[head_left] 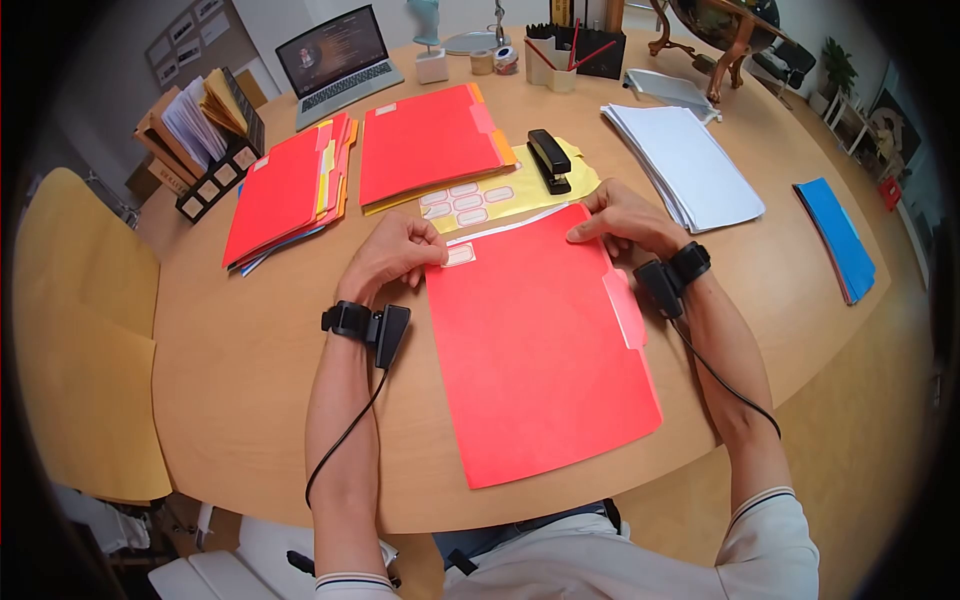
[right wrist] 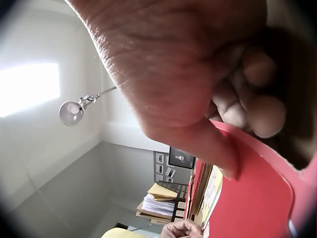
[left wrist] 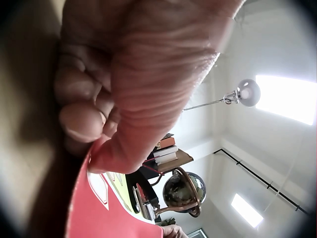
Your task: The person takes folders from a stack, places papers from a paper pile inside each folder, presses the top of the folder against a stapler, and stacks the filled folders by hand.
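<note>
A red folder (head_left: 540,350) with a small label (head_left: 458,255) at its upper left lies before the person, a white paper edge showing along its top. The left hand (head_left: 392,252) pinches its upper left corner beside the label; in the left wrist view the thumb of the left hand (left wrist: 143,89) presses on the red surface, fingers curled beneath. At the upper right corner the right hand (head_left: 628,222) pinches the folder, thumb on top, as the right hand (right wrist: 188,84) also shows in the right wrist view. A pink tab (head_left: 625,308) sticks out on the right edge.
Behind the folder are a yellow sheet with labels (head_left: 500,195) and a black stapler (head_left: 549,160). Red folder stacks (head_left: 285,195) (head_left: 430,140) lie left, white papers (head_left: 685,165) and blue strips (head_left: 836,240) right. A laptop (head_left: 335,60) and a pen holder (head_left: 550,65) stand farther back.
</note>
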A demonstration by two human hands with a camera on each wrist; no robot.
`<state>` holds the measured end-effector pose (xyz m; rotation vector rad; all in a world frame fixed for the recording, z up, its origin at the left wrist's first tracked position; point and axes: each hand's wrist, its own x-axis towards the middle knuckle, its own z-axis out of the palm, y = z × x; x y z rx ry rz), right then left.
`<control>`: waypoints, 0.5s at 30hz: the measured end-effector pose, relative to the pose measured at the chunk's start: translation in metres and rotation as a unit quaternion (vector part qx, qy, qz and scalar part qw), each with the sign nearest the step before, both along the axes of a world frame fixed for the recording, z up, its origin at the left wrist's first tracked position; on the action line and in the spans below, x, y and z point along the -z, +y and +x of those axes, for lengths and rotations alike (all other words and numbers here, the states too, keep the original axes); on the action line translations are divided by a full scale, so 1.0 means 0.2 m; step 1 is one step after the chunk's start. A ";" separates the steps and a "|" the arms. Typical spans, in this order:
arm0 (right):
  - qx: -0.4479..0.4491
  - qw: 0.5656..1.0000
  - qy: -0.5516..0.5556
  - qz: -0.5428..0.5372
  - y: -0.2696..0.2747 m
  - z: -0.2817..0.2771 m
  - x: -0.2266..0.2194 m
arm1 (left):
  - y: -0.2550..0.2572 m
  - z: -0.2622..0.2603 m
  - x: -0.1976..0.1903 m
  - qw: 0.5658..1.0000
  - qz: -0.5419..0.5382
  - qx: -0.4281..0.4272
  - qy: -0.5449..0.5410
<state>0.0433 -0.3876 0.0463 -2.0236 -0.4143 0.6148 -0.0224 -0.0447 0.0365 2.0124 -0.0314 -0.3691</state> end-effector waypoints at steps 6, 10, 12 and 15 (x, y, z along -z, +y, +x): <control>0.017 0.996 0.057 0.073 -0.04 0.04 0.05 | 0.05 -0.01 0.07 0.993 -0.103 0.005 -0.056; 0.094 0.949 0.104 0.282 -0.09 0.06 0.08 | 0.10 -0.01 0.08 0.929 -0.352 -0.080 -0.077; 0.100 0.933 0.099 0.332 -0.12 0.12 0.14 | 0.11 0.00 0.10 0.911 -0.403 -0.050 -0.069; 0.149 0.895 0.082 0.413 -0.09 0.16 0.19 | 0.08 -0.02 0.10 0.888 -0.450 -0.051 -0.078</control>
